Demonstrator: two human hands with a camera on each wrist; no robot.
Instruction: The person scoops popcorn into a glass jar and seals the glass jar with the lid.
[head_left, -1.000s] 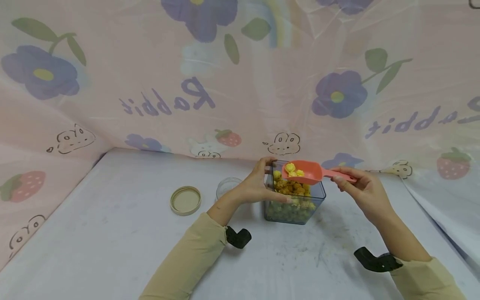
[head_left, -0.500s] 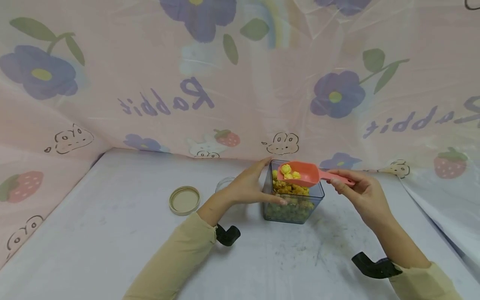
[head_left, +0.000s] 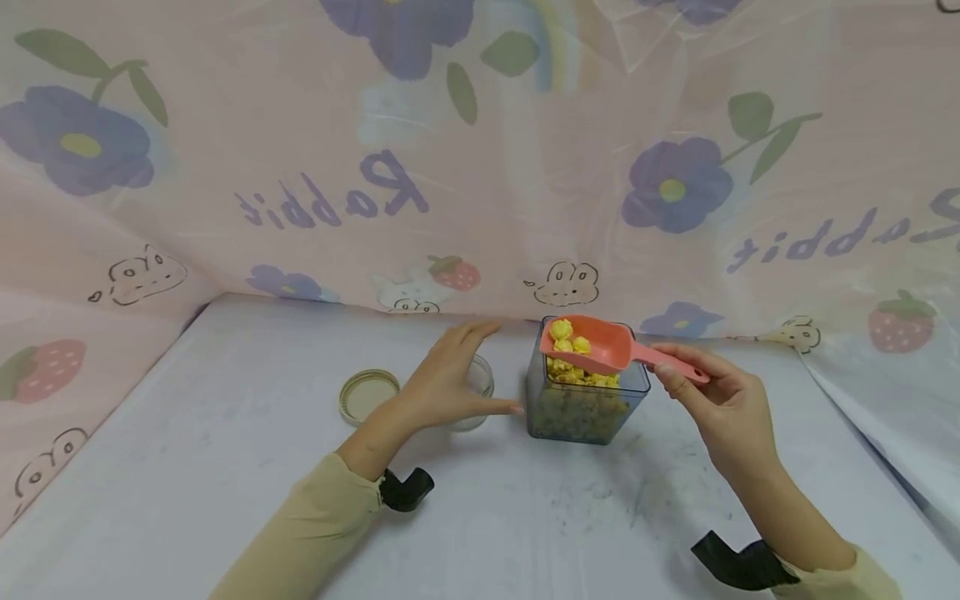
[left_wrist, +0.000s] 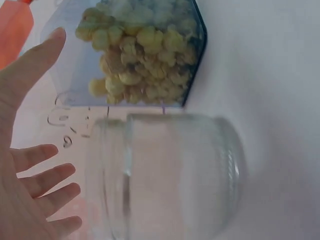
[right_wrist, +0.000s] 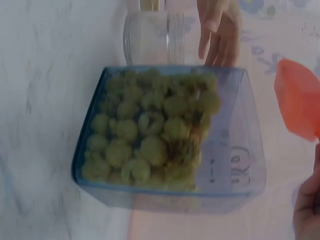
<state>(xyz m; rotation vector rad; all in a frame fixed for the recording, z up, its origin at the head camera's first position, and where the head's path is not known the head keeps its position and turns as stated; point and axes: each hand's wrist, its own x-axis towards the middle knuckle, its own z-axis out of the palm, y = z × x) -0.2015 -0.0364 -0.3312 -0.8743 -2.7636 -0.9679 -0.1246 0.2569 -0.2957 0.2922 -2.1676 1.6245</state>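
My right hand [head_left: 727,404] pinches the handle of a coral-red scoop [head_left: 606,348] above a clear bluish square container [head_left: 534,400]. Several pieces of yellow popcorn [head_left: 562,331] lie in the scoop's front end. More popcorn [right_wrist: 135,130] fills much of the container, showing through its wall in the right wrist view. My left hand [head_left: 438,383] holds nothing, its thumb and fingers spread over a clear glass jar [left_wrist: 175,175]. In the left wrist view the jar has no lid on it and looks empty. The hand partly hides it in the head view.
A round gold-rimmed lid [head_left: 366,395] lies on the white tabletop [head_left: 247,467], left of the jar. Behind the table hangs a pink printed curtain [head_left: 480,217] with flowers and rabbits. The container stands close to that curtain.
My left hand has let go of the container and moved left to the glass jar. The right hand keeps the loaded scoop over the container, its front end shifted slightly left.
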